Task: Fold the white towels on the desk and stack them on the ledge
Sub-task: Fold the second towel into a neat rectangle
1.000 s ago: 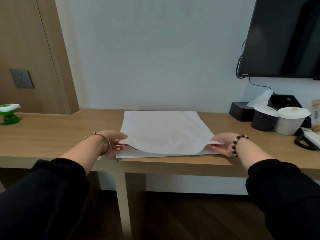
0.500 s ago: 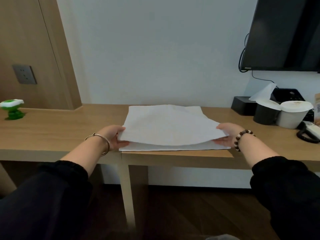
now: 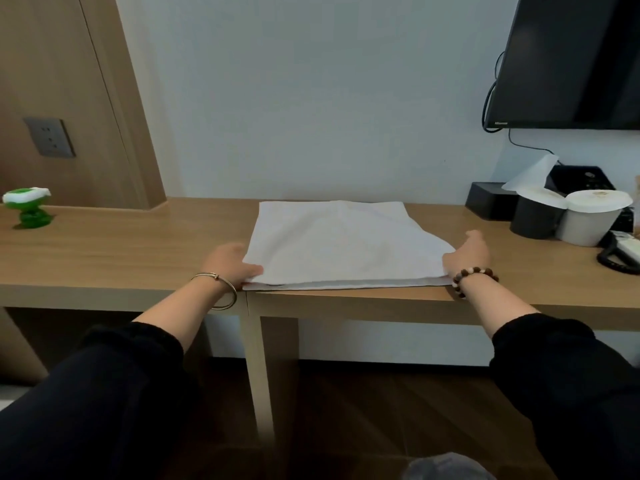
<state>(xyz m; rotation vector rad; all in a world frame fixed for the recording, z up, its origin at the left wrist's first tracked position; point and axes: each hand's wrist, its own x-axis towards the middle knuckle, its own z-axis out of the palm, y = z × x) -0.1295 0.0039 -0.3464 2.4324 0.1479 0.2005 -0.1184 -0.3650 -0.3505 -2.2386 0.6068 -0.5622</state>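
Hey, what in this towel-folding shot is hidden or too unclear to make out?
Head view:
Left hand: fingertips under the white towel corner.
Right hand: fingers behind the towel's other corner; grip unclear.
Television: cut off by top and right edges.
Telephone: cut by right edge.

I could not see the fingers of the left hand (image 3: 230, 263); they lay under the raised layer of the towel (image 3: 339, 244), only the thumb on top. That layer covered nearly all of the lower one. The towel's corner hid the right hand (image 3: 467, 252) fingertips, so I could not tell its grip. The television (image 3: 571, 60) and telephone (image 3: 620, 252) ran off the frame's edges, the television's label was too small to read, and a grey blur (image 3: 446, 467) sat at the bottom edge.
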